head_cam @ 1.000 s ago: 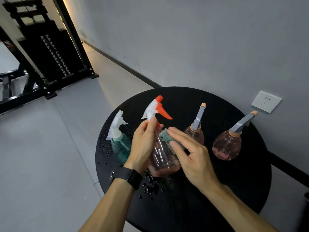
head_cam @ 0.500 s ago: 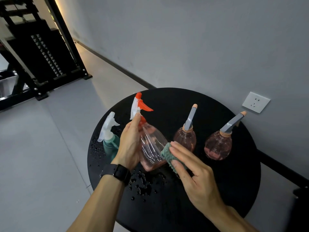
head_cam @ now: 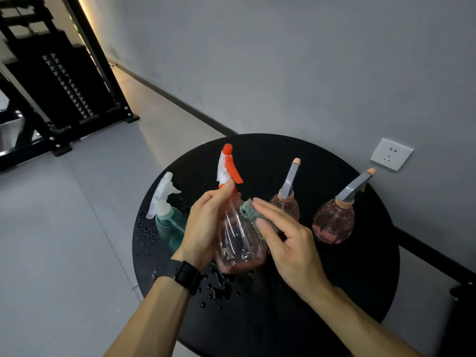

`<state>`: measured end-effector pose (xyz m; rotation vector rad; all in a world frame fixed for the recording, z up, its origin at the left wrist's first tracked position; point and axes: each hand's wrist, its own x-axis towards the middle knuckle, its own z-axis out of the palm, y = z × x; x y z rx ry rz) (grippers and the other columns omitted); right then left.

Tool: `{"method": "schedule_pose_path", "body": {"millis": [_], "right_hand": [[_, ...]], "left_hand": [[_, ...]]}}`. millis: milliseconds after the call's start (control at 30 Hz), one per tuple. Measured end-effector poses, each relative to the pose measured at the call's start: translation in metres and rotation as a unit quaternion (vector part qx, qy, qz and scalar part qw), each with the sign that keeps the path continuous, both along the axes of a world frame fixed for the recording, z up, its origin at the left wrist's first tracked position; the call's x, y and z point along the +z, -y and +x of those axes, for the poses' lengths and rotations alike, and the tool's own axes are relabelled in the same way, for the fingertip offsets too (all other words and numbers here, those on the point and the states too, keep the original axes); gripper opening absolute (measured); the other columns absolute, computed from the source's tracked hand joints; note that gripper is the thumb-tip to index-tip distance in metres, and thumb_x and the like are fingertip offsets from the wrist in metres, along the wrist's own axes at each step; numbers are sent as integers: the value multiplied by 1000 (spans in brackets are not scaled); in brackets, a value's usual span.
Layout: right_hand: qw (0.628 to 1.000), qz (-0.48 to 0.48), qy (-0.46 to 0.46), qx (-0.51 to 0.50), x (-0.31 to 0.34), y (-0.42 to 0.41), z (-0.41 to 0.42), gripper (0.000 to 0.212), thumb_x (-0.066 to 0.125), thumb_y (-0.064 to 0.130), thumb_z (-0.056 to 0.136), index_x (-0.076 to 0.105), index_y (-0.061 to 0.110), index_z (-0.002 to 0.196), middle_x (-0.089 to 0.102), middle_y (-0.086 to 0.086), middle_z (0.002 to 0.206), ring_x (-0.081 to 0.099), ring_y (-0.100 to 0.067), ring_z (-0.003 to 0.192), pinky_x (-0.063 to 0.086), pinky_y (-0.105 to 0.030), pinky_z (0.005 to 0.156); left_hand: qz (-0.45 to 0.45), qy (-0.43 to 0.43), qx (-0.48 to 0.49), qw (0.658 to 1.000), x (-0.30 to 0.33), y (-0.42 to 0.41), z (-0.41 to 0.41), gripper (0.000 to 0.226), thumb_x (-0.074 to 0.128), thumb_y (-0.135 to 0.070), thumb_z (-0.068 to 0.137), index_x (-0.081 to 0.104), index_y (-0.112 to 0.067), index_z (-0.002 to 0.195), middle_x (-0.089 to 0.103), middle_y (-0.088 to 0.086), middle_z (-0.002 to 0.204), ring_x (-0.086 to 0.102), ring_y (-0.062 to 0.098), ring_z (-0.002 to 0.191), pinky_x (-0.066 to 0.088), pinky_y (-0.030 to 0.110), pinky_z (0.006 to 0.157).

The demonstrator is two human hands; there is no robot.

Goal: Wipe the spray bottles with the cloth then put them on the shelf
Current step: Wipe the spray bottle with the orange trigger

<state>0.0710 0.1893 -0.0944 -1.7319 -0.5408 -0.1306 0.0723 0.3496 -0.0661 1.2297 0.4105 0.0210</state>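
Note:
My left hand (head_cam: 206, 228) grips a clear pink spray bottle (head_cam: 240, 243) with a white and orange trigger head, holding it just above the round black table (head_cam: 334, 292). Against the bottle's upper right side my right hand (head_cam: 286, 243) presses a small green cloth (head_cam: 251, 213). A teal bottle (head_cam: 168, 228) with a white trigger stands on the table to the left, partly hidden by my left hand. Two round pink bottles with grey nozzles stand to the right, one (head_cam: 287, 206) just behind my right hand, the other (head_cam: 334, 224) further right.
Water drops (head_cam: 219, 287) lie on the table's left and front parts. A black metal shelf rack (head_cam: 59, 81) stands on the grey floor at the upper left. A grey wall with a white socket (head_cam: 391, 153) runs behind the table.
The pink bottle has turned upright from a tilt, its nozzle now pointing up. My right hand has slid the cloth up from the bottle's lower side to its shoulder.

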Motion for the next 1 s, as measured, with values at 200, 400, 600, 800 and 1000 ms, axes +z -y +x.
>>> {"method": "schedule_pose_path", "body": {"millis": [200,400,600,800,1000], "right_hand": [[1000,0,-7,-5,6,-11,12,33,59,9,95,62,21,126,60,12,130,51,5,124,43,-21,105],[1000,-31,7,3,-1,-10,9,35,59,7,95,60,18,129,55,19,132,47,5,128,37,-17,107],[995,-55,82,19,-8,0,-6,35,58,9,96,57,12,131,54,7,138,44,-3,134,36,-20,110],[978,-87,184,47,-11,11,-21,36,53,11,95,57,5,131,53,-2,140,44,-15,136,39,-30,111],[981,-83,171,46,-15,19,-22,36,53,13,95,56,7,131,54,-1,140,44,-14,136,39,-30,110]], "left_hand": [[26,-16,-44,999,-2,2,-4,35,71,-44,88,73,-11,100,73,10,91,70,23,81,56,45,85],[62,-23,-79,995,-4,2,-5,43,62,-55,90,75,-18,107,75,9,98,71,24,90,56,44,90],[5,-72,-16,997,-8,-1,1,53,57,-54,94,72,-4,99,71,11,83,68,25,75,56,42,78],[-65,-77,-20,995,-10,-4,3,49,57,-54,93,71,-7,93,67,9,78,64,21,65,52,36,67],[-50,-97,-65,992,-13,-3,3,66,68,-67,78,69,-4,98,69,14,85,67,27,76,55,43,76]]}}
